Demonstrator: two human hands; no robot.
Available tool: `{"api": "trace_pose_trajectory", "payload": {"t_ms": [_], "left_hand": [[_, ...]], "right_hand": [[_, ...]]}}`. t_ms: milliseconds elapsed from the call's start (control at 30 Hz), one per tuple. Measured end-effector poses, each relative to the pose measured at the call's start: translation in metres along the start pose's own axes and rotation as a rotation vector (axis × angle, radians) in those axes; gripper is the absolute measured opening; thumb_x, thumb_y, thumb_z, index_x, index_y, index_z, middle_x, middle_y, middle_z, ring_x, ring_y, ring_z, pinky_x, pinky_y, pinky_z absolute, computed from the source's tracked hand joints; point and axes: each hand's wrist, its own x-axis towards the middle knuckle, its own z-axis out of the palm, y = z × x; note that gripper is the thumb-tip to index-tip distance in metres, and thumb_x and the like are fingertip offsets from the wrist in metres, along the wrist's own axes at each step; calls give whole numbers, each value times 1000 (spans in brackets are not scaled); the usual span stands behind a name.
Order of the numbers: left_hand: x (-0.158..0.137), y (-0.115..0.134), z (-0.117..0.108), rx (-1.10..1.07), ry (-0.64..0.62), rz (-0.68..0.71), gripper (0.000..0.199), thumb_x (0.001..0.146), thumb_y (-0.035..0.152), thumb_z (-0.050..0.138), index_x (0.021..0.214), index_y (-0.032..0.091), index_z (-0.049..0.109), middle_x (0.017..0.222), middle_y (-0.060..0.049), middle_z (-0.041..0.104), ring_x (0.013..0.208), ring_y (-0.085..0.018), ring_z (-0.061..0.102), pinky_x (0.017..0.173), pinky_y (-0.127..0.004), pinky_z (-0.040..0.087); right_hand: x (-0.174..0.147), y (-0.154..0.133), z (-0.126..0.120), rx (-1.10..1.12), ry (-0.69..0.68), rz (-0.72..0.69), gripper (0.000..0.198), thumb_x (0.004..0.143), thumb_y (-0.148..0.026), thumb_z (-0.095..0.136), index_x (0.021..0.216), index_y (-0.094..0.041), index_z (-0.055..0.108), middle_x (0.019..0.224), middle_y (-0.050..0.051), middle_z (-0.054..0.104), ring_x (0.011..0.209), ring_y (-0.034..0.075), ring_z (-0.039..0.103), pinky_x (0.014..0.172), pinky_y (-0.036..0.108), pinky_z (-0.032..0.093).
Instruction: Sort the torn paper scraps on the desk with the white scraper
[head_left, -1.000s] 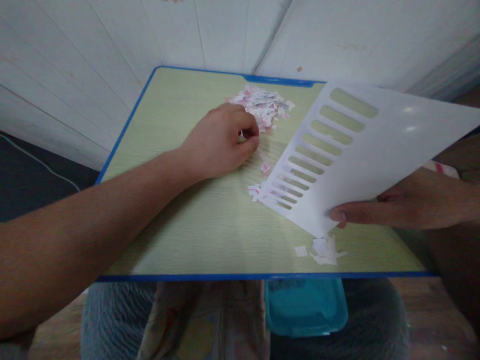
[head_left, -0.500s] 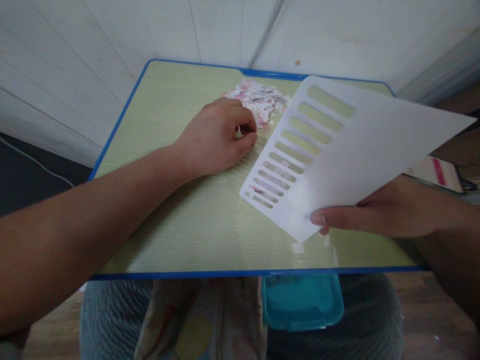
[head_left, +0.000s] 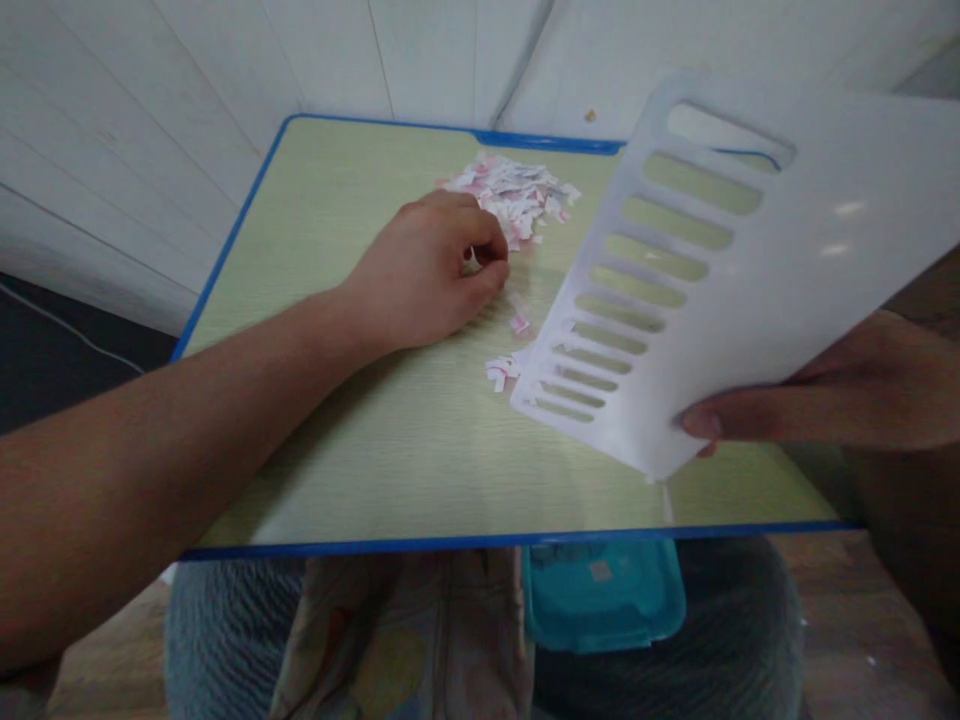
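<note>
My right hand (head_left: 832,400) grips a white slotted plastic sheet (head_left: 757,290) by its near edge, thumb on top. The sheet is tilted above the right part of the table, and its lower corner hangs near the front edge. My left hand (head_left: 439,265) rests on the table with fingers curled and thumb meeting fingertips; whatever is in the pinch, if anything, is hidden. Just beyond it lies a heap of torn paper scraps (head_left: 517,190), white and pink. A few loose scraps (head_left: 501,372) lie between that hand and the sheet.
The pale green table (head_left: 360,450) has a blue rim. Below its front edge, a teal plastic container (head_left: 600,610) sits at my lap, with a white scrap in it. Patterned cloth (head_left: 405,640) hangs beside it. A white panelled wall (head_left: 420,60) stands behind.
My right hand has moved the slotted sheet up and to the right, uncovering loose scraps on the table. A white scrap now shows in the teal container. My left hand has barely moved.
</note>
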Motion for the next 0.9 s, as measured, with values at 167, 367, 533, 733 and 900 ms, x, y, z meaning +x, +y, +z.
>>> {"api": "trace_pose_trajectory", "payload": {"t_ms": [167, 367, 533, 733, 900], "left_hand": [[-1, 5, -5, 51, -13, -17, 12, 102, 34, 67, 96, 29, 76, 102, -4, 80, 99, -26, 73, 100, -49, 61], [-1, 9, -6, 8, -14, -31, 13, 100, 33, 64, 93, 31, 75, 102, -4, 80, 104, -27, 73, 103, -49, 59], [1, 8, -4, -14, -17, -35, 15, 98, 35, 63, 92, 31, 75, 100, -5, 80, 102, -29, 71, 103, -51, 57], [-1, 12, -4, 1, -26, -48, 21, 99, 35, 60, 94, 27, 78, 100, -6, 80, 103, -29, 72, 101, -47, 56], [-2, 13, -3, 4, -33, -37, 24, 101, 33, 59, 97, 22, 79, 103, -9, 81, 107, -28, 73, 103, -46, 57]], "right_hand": [[-5, 16, -26, 99, -165, 299, 19, 90, -42, 95, 93, -24, 91, 81, 4, 86, 67, 23, 83, 59, 27, 71], [2, 3, -11, 77, -436, 265, 15, 99, -30, 82, 109, -21, 90, 96, 4, 89, 82, 23, 87, 72, 26, 71], [6, -5, -3, -48, -486, 59, 17, 101, -25, 80, 113, -21, 91, 111, 4, 91, 100, 22, 87, 88, 25, 69], [9, -11, -3, -14, -465, -35, 31, 95, -8, 80, 120, -22, 91, 115, 5, 91, 113, 24, 87, 101, 27, 66], [3, -11, -1, 24, -407, -1, 27, 94, -16, 83, 117, -26, 91, 103, 3, 91, 91, 23, 88, 79, 26, 69]]}}
